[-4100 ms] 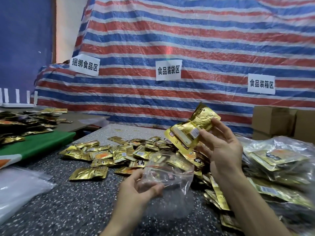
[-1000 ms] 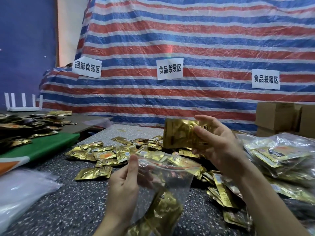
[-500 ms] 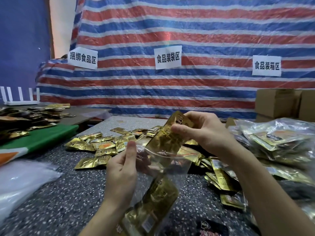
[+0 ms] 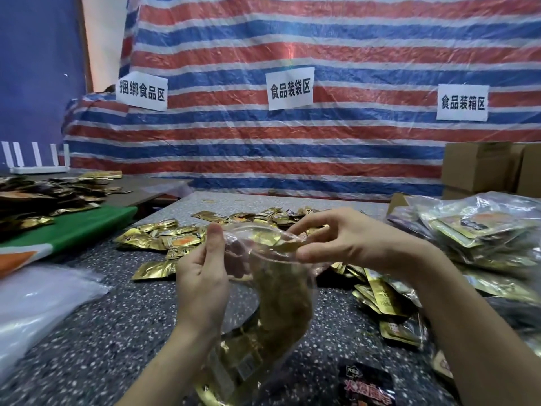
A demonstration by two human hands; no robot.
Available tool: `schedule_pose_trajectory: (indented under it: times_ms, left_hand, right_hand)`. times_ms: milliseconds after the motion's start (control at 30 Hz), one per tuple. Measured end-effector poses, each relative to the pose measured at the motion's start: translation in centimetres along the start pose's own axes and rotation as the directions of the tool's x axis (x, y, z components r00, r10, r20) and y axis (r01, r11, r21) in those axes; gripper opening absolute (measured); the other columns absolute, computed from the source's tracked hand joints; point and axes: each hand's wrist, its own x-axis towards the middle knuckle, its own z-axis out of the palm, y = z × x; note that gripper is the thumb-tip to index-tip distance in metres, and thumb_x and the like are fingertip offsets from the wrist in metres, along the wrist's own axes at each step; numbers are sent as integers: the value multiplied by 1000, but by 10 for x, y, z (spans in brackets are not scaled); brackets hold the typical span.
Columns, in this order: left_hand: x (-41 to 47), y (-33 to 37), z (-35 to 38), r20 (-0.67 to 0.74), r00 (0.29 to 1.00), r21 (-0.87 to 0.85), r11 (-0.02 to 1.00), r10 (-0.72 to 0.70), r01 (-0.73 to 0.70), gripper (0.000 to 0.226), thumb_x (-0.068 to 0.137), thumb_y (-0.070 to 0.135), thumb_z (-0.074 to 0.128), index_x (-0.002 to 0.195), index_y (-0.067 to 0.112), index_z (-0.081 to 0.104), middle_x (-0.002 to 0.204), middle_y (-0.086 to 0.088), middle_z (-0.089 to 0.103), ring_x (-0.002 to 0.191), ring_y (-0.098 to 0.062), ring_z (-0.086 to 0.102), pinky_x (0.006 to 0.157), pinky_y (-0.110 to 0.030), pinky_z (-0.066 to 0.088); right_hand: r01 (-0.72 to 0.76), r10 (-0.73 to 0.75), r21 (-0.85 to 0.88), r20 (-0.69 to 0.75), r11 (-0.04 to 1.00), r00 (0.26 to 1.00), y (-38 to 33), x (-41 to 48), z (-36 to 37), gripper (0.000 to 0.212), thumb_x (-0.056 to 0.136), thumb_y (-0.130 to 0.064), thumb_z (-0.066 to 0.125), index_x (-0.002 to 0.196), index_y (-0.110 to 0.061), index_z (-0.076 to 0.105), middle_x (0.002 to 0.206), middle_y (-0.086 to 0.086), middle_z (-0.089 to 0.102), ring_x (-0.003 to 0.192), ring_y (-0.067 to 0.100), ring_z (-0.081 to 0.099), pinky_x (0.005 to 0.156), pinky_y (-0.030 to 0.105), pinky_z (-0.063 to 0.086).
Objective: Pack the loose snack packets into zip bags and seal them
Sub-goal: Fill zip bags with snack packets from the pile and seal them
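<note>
- The speckled table (image 4: 87,347) carries everything: a wide scatter of loose gold snack packets (image 4: 164,243) across its middle, and a heap of filled bags (image 4: 480,230) on the person's right, in front of cardboard boxes (image 4: 477,168).
- A stack of empty clear bags (image 4: 38,300) lies at the left edge, near a green board (image 4: 73,227).
- The zip bag (image 4: 281,303) in work hangs between the two hands over the table's near side, mouth up and gaping; gold packets sit in its lower half, blurred, so their number cannot be told.
- The left hand (image 4: 202,282) pinches the bag's left rim, thumb upright against the plastic and the other fingers curled behind it.
- The right hand (image 4: 345,244) is at the right side of the mouth, thumb and forefinger closing on the rim; whether a packet is also between them is not clear through the plastic.
- Judged from this, the filling step looks close to its end for this bag, or between one packet and the next.
- If the bag is full enough, the next move calls for bringing the two lips level, pinching the zip at one end and running the fingers along it; a packet corner poking into the track would stop the seal.
- Many loose packets remain, so the task as a whole seems far from done.
</note>
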Motion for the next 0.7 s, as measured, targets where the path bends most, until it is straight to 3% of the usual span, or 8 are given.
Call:
schedule_pose_trajectory:
  times_ms: [100, 200, 267, 333, 467, 567, 700]
  left_hand:
    - [2, -1, -3, -31, 999, 20, 999, -33, 33, 53, 93, 55, 44, 72, 18, 76, 74, -10, 74, 65, -21, 72, 57, -21, 56]
    - [2, 0, -5, -37, 999, 40, 999, -33, 34, 54, 93, 56, 44, 65, 22, 75, 66, -6, 71, 56, -15, 66, 52, -21, 54]
    - [4, 3, -6, -50, 998, 33, 999, -25, 27, 52, 92, 56, 45, 67, 24, 76, 67, -7, 72, 56, -16, 66, 51, -22, 54]
    - [7, 5, -7, -78, 997, 11, 1000, -5, 5, 49, 93, 54, 46, 69, 24, 77, 65, -6, 71, 54, -16, 66, 49, -22, 53]
    - [10, 8, -9, -59, 996, 46, 997, 67, -64, 44, 92, 53, 48, 74, 27, 78, 65, -3, 69, 57, -17, 64, 54, -23, 54]
    - [7, 9, -9, -12, 996, 46, 995, 93, -92, 39, 92, 47, 50, 78, 26, 79, 68, -3, 69, 59, -18, 63, 54, -21, 53]
    - [9, 10, -10, -23, 992, 21, 992, 121, -121, 34, 89, 45, 56, 76, 22, 77, 67, -5, 69, 55, -15, 62, 54, -24, 54]
  right_hand:
    - [-16, 21, -76, 68, 997, 997, -2, -6, -4, 34, 71, -29, 89, 102, -22, 76, 99, 4, 78, 93, 26, 72, 90, 42, 53]
    - [-38, 31, -206, -37, 978, 999, -2, -5, -5, 13, 72, -15, 87, 82, -14, 78, 85, 6, 77, 84, 29, 71, 85, 44, 57]
    - [9, -22, -132, -101, 991, 995, -6, -8, -8, 8, 73, -14, 85, 77, -13, 77, 77, 5, 76, 70, 18, 71, 66, 27, 57]
    - [100, -95, 12, -192, 995, 977, -9, -11, -12, 19, 67, -24, 82, 78, -9, 77, 76, 9, 76, 65, 14, 69, 61, 20, 55]
    - [279, -215, 156, -334, 947, 918, -10, -12, -18, 22, 70, -25, 76, 81, -5, 73, 78, 8, 74, 70, 16, 68, 64, 23, 56]
    - [245, -190, 176, -281, 953, 941, -8, -13, -16, 23, 73, -23, 76, 84, -3, 73, 81, 11, 74, 74, 20, 67, 67, 26, 57]
    - [250, -140, 281, -359, 927, 923, -3, -12, -21, 14, 66, -21, 80, 72, -9, 76, 77, 11, 71, 72, 20, 65, 63, 23, 56]
